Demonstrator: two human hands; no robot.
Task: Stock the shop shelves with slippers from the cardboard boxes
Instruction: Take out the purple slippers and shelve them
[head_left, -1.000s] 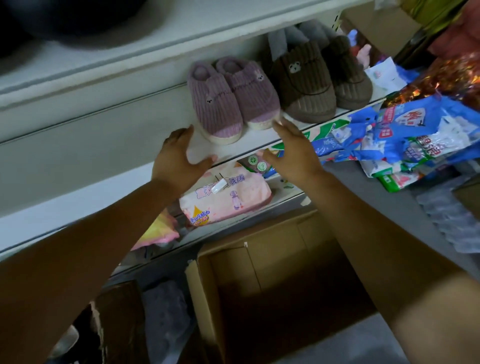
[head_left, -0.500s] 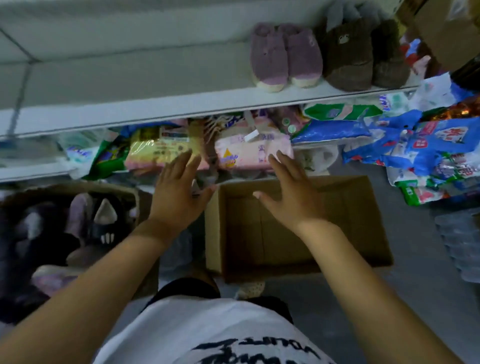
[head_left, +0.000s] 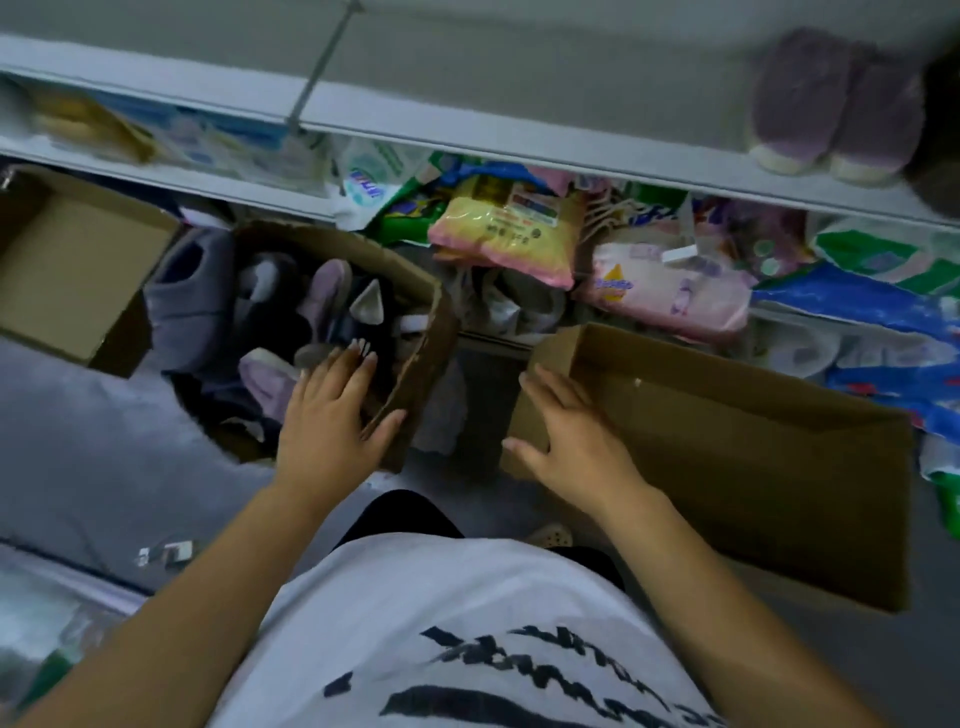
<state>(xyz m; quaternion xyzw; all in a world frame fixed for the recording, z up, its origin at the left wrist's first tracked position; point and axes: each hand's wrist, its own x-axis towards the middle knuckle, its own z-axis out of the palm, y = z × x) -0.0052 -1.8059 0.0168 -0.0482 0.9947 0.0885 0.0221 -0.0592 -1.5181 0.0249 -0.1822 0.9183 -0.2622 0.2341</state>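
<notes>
Since half a second ago, both hands have dropped from in front of the lower-shelf packets to the boxes on the floor, and the view has swung left and down.

1. The left hand (head_left: 327, 415) is over the torn brown cardboard box (head_left: 415, 332). Its fingers are straight and close together and grip nothing. Its thumb lies spread across the box's near right wall. We cannot tell whether the fingertips touch the contents.
2. That box holds the heap of lilac, grey and dark plush slippers (head_left: 270, 379), at left of centre.
3. The right hand (head_left: 571, 436) is over the near left corner of the empty brown cardboard box (head_left: 753, 467). Its fingers are spread apart and hold nothing. We cannot confirm contact with the cardboard.
4. The two boxes stand apart on the grey floor (head_left: 78, 441), with a gap between them.
5. A pair of lilac plush slippers with cream soles (head_left: 831, 104) sits at the far right of the white upper shelf (head_left: 519, 140).
6. Below it, a yellow and pink plastic packet (head_left: 504, 228) and a pale pink plastic packet (head_left: 665, 291) lie side by side.
7. A third open brown cardboard box (head_left: 78, 270) stands at far left.
</notes>
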